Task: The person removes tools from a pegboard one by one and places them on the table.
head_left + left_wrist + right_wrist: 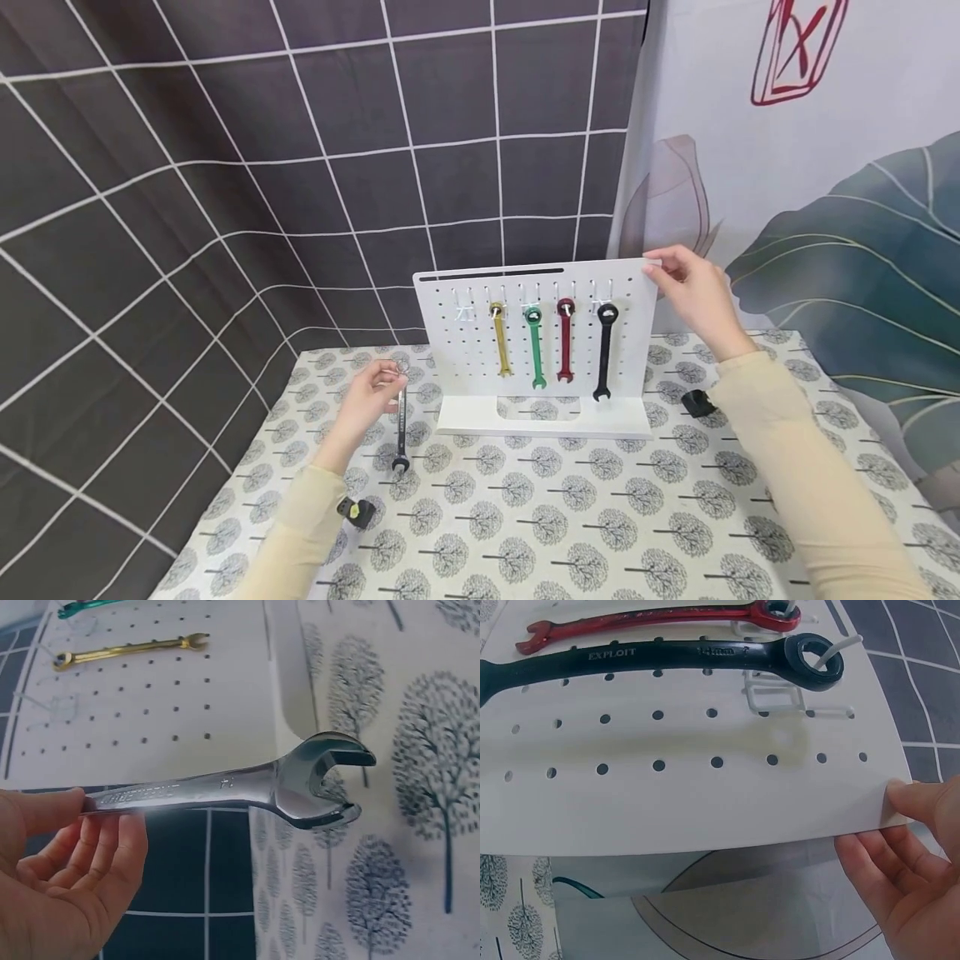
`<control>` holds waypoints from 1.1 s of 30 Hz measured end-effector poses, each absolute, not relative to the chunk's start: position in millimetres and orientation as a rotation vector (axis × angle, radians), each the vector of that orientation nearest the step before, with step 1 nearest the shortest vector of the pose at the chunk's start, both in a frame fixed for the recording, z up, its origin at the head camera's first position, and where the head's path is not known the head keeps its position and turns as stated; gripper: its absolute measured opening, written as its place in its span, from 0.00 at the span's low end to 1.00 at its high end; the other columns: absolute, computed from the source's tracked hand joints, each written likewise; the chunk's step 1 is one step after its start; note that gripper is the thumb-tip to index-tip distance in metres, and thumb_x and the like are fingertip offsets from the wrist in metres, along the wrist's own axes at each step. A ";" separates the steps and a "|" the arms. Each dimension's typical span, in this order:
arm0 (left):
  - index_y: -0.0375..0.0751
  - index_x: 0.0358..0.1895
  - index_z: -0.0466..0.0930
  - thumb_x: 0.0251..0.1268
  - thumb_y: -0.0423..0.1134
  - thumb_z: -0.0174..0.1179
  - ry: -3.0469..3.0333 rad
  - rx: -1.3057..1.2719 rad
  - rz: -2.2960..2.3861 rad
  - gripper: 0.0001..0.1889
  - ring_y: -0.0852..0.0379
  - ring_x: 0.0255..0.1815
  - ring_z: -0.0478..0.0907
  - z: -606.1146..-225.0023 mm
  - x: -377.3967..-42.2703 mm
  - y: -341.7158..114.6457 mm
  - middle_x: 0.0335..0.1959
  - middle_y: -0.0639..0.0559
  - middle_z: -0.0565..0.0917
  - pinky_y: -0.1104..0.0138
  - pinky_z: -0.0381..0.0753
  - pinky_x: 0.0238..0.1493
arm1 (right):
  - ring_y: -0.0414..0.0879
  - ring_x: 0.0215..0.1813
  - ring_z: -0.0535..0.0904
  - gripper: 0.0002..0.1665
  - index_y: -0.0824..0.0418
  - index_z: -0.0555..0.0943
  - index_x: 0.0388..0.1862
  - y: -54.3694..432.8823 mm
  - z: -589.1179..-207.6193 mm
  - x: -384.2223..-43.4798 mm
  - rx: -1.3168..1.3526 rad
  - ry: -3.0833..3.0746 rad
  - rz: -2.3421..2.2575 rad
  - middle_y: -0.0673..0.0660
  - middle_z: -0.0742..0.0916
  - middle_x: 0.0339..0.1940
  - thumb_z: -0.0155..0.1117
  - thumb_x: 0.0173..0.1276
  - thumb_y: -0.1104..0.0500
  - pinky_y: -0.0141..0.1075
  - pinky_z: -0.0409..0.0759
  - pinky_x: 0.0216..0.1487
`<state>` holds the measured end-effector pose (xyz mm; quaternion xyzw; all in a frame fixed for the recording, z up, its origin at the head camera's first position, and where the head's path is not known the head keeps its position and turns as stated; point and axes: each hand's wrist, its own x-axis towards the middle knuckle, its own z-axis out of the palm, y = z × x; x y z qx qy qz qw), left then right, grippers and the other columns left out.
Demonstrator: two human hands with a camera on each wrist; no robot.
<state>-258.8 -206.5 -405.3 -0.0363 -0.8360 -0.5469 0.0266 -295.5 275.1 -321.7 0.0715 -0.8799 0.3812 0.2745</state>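
Note:
My left hand pinches a silver combination wrench near its upper end, and its open-jaw end hangs down left of the white pegboard. In the left wrist view the thumb and fingers cover the wrench's other end. At the pegboard's top right corner, my right hand grips the edge, thumb on the front face. Four wrenches hang on the board's hooks: a yellow one, a green one, a red one and a black one. The leftmost hook carries nothing.
The pegboard's base stands on a table covered with a tree-print cloth. Behind it hangs a dark grid-patterned curtain, with a pale leaf-printed one to the right. A black wrist device sits by the right sleeve.

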 end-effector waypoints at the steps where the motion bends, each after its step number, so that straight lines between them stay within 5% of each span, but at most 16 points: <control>1: 0.27 0.58 0.71 0.73 0.32 0.58 -2.584 -0.101 -1.692 0.16 0.45 0.46 0.82 -407.8 -258.7 -207.4 0.49 0.35 0.80 0.61 0.89 0.40 | 0.29 0.36 0.75 0.21 0.58 0.81 0.59 274.7 -321.5 -295.8 0.189 -2.367 1.023 0.61 0.88 0.45 0.62 0.76 0.48 0.28 0.73 0.33; 17: 0.26 0.61 0.70 0.73 0.31 0.58 -2.650 -0.011 -1.709 0.19 0.32 0.49 0.81 -432.8 -273.4 -211.3 0.50 0.33 0.80 0.56 0.90 0.41 | 0.29 0.36 0.74 0.21 0.58 0.82 0.59 274.6 -321.8 -297.0 0.185 -2.363 1.023 0.60 0.87 0.42 0.62 0.76 0.47 0.28 0.72 0.34; 26: 0.28 0.63 0.71 0.72 0.35 0.59 -2.731 0.045 -1.666 0.21 0.40 0.48 0.83 -441.9 -290.5 -208.3 0.52 0.34 0.80 0.53 0.88 0.48 | 0.26 0.33 0.75 0.21 0.58 0.81 0.59 276.4 -321.2 -296.4 0.180 -2.368 1.057 0.62 0.88 0.43 0.62 0.75 0.48 0.28 0.73 0.35; 33: 0.29 0.59 0.74 0.70 0.34 0.61 -2.755 0.095 -1.698 0.19 0.47 0.46 0.81 -451.4 -301.7 -203.8 0.51 0.36 0.82 0.60 0.89 0.42 | 0.27 0.32 0.77 0.21 0.60 0.81 0.58 277.5 -319.7 -295.6 0.169 -2.375 1.080 0.64 0.88 0.44 0.63 0.75 0.49 0.26 0.74 0.35</control>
